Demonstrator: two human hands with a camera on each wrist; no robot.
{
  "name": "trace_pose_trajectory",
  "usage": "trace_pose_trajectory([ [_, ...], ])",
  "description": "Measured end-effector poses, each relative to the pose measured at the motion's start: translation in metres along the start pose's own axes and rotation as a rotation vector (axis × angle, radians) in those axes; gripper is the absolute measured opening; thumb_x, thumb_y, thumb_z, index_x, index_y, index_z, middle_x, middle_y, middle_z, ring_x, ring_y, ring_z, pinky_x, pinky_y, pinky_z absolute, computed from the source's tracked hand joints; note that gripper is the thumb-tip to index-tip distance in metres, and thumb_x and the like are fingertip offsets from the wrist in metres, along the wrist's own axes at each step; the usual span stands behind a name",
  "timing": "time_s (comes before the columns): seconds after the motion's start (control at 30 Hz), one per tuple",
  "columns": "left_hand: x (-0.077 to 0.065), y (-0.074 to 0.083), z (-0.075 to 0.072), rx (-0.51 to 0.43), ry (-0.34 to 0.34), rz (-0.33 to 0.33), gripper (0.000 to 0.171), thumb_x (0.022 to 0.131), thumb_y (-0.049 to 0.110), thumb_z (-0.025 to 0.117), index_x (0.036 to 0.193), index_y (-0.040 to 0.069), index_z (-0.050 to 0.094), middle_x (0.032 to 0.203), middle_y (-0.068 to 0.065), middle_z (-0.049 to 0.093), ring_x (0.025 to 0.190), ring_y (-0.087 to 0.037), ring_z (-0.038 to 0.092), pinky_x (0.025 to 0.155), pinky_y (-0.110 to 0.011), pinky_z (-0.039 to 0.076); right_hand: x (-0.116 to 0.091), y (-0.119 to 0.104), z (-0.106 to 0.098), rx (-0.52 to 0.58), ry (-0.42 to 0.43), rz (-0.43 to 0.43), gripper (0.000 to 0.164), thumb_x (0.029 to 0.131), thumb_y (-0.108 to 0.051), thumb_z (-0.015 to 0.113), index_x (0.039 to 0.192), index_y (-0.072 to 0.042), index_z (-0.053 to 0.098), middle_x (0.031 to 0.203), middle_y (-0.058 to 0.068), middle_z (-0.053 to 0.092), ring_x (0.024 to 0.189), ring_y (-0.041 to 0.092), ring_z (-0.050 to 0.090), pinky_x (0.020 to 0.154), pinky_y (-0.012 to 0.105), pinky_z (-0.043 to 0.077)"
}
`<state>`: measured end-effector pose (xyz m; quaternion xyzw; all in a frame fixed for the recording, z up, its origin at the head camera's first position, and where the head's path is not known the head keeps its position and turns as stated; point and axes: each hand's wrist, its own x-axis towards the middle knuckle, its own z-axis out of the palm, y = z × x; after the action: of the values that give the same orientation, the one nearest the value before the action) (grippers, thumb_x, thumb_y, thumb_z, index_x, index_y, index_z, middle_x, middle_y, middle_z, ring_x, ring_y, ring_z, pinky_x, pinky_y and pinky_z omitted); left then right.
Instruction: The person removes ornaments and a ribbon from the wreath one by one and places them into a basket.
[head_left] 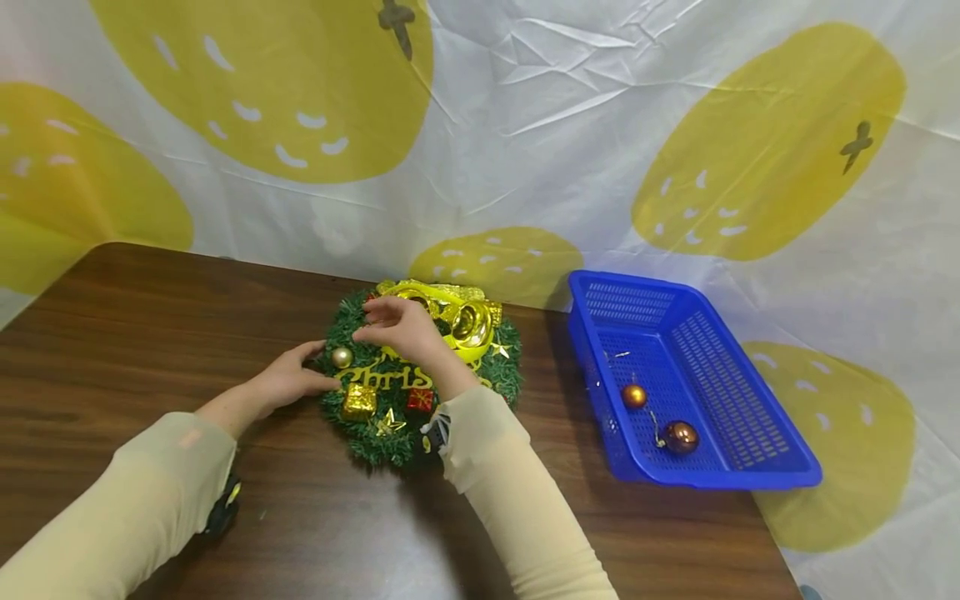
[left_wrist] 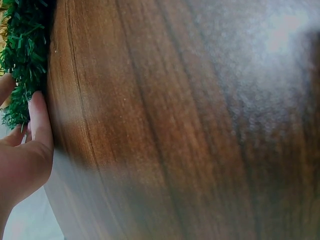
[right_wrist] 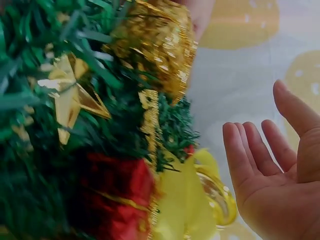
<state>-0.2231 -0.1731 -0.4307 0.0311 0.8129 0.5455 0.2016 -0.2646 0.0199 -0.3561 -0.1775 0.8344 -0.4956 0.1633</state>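
A green Christmas wreath lies on the table, with a gold bow and bells, gold lettering, a gold gift box, a red gift box and gold stars. My left hand holds the wreath's left edge; in the left wrist view its fingers are at the green tinsel. A small pale gold ball sits on the wreath near that hand. Over the upper part of the wreath is my right hand, its fingers loosely bent and nothing between them, as the right wrist view shows.
To the right stands a blue plastic basket holding an orange-gold ball and a brown ball with a cord. A white cloth with yellow fruit shapes hangs behind the brown wooden table.
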Motion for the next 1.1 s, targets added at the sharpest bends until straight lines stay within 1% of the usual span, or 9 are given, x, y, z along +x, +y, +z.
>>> trace_pose_trajectory([
  [0.17,-0.001,0.0,-0.001,-0.001,-0.005,-0.01,0.091,0.09,0.024,0.062,0.148,-0.006,-0.002,0.15,-0.034,0.005,0.13,-0.046,0.035,0.102,-0.05,0.043,0.006,0.008,0.011,0.015,0.002,0.019,0.046,0.084,-0.017,0.071,0.126,-0.006,0.058,0.121,0.015,0.06,0.106,0.023,0.059,0.086,0.033,0.054],
  [0.27,-0.002,0.0,-0.001,0.006,-0.003,-0.009,0.091,0.09,0.024,0.062,0.148,-0.006,-0.001,0.151,-0.034,0.005,0.131,-0.046,0.033,0.103,-0.051,0.041,0.008,0.011,0.016,-0.002,0.007,0.033,0.045,0.083,-0.018,0.072,0.125,-0.008,0.059,0.12,0.012,0.061,0.105,0.021,0.059,0.083,0.031,0.054],
  [0.5,-0.003,0.0,-0.002,-0.002,-0.006,-0.01,0.091,0.09,0.024,0.062,0.148,-0.006,-0.001,0.151,-0.034,0.006,0.129,-0.046,0.037,0.103,-0.051,0.042,0.013,0.015,0.024,-0.031,0.004,0.065,0.044,0.082,-0.017,0.073,0.124,-0.009,0.06,0.118,0.011,0.062,0.104,0.022,0.059,0.082,0.031,0.055],
  [0.67,-0.002,-0.001,-0.001,0.012,-0.001,-0.011,0.09,0.09,0.025,0.062,0.148,-0.005,0.001,0.151,-0.033,0.007,0.131,-0.046,0.033,0.102,-0.051,0.042,0.018,0.02,0.029,-0.063,-0.007,0.084,0.046,0.08,-0.02,0.075,0.123,-0.01,0.061,0.116,0.01,0.063,0.103,0.021,0.06,0.081,0.03,0.055],
  [0.73,-0.002,-0.001,-0.001,0.016,0.0,-0.008,0.089,0.09,0.025,0.062,0.148,-0.006,0.002,0.151,-0.033,0.009,0.129,-0.045,0.036,0.101,-0.05,0.044,0.019,0.021,0.031,-0.087,-0.012,0.091,0.047,0.08,-0.022,0.075,0.123,-0.011,0.061,0.116,0.009,0.064,0.104,0.021,0.06,0.082,0.03,0.054],
  [0.9,-0.002,0.001,0.0,0.013,0.001,0.003,0.089,0.09,0.024,0.062,0.148,-0.007,0.003,0.15,-0.033,0.011,0.118,-0.04,0.049,0.097,-0.046,0.047,0.022,0.024,0.033,-0.124,-0.016,0.092,0.047,0.078,-0.023,0.077,0.122,-0.011,0.062,0.114,0.008,0.064,0.104,0.021,0.059,0.082,0.03,0.054],
  [1.0,-0.002,0.002,0.0,0.01,0.005,0.0,0.089,0.09,0.024,0.063,0.148,-0.006,0.003,0.15,-0.033,0.011,0.117,-0.039,0.05,0.097,-0.046,0.047,0.024,0.024,0.034,-0.141,-0.021,0.082,0.047,0.078,-0.022,0.077,0.121,-0.01,0.063,0.113,0.008,0.064,0.103,0.02,0.059,0.082,0.029,0.054],
  [1.1,-0.003,0.002,0.0,0.01,0.009,-0.003,0.089,0.09,0.024,0.063,0.148,-0.006,0.003,0.151,-0.032,0.01,0.122,-0.041,0.046,0.098,-0.047,0.046,0.025,0.023,0.035,-0.167,-0.035,0.074,0.045,0.079,-0.021,0.076,0.121,-0.011,0.063,0.115,0.008,0.063,0.104,0.02,0.059,0.083,0.029,0.054],
])
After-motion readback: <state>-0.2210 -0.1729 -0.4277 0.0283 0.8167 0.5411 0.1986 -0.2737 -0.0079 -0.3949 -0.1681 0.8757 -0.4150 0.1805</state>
